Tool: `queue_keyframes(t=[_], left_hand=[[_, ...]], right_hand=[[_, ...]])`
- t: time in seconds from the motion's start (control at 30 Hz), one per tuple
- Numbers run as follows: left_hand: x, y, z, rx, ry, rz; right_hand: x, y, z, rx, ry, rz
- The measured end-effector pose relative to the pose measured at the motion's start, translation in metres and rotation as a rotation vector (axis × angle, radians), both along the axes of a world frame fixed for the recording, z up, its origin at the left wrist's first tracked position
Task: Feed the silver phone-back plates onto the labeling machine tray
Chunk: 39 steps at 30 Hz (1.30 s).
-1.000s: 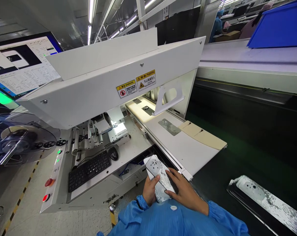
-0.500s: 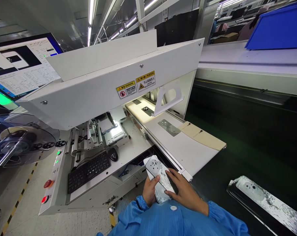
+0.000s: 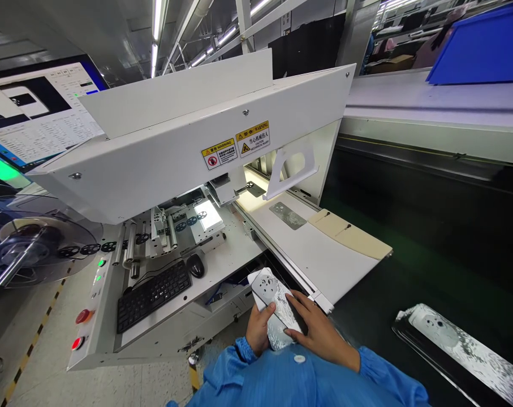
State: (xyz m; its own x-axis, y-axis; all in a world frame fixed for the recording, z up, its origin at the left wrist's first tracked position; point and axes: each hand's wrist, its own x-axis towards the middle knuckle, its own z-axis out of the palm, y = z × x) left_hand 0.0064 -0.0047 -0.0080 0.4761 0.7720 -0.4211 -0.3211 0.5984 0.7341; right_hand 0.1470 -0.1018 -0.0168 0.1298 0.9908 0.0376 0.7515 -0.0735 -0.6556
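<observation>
A small stack of phone back covers [image 3: 279,302], patterned in silver-white with a round cut-out camera area, is held low in front of my body. My left hand [image 3: 258,328] grips its near left side, thumb over the top. The fingers of my right hand [image 3: 319,330] close on its right edge, so both hands hold the stack. A similar cover [image 3: 287,215] lies flat on the white conveyor belt [image 3: 319,265]. Another, greyish cover [image 3: 256,189] sits further in, under the machine's light.
The white machine housing [image 3: 188,141] stands ahead, with a keyboard [image 3: 153,295] and mouse [image 3: 195,265] on its ledge. A reel [image 3: 31,240] feeds a strip of black round parts. More covers [image 3: 464,339] rest in a black tray at right. A blue bin [image 3: 481,48] stands behind.
The machine's inner head has shifted right towards the belt, showing more of the black parts strip. The cover on the belt has slid slightly inward. My hands stay in place.
</observation>
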Motion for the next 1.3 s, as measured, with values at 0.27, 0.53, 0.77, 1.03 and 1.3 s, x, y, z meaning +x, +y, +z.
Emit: queue_keyframes(t=[0.27,0.53,0.77,1.03,1.3], left_hand=[[0.000,0.000,0.001,-0.003,-0.025,-0.003],[-0.001,0.001,0.002,0.016,-0.016,-0.012],[-0.001,0.001,0.003,0.010,-0.008,-0.007],[-0.003,0.003,0.002,0.009,0.005,-0.032],[-0.004,0.001,0.011,0.037,-0.039,-0.124]], right_hand=[[0.000,0.000,0.000,0.004,0.007,-0.001],[-0.001,0.001,0.000,0.004,-0.001,0.003],[-0.001,0.001,0.002,0.003,0.004,0.002],[0.005,0.001,0.001,0.109,-0.086,-0.024],[0.090,0.010,0.016,0.154,-0.377,-0.406]])
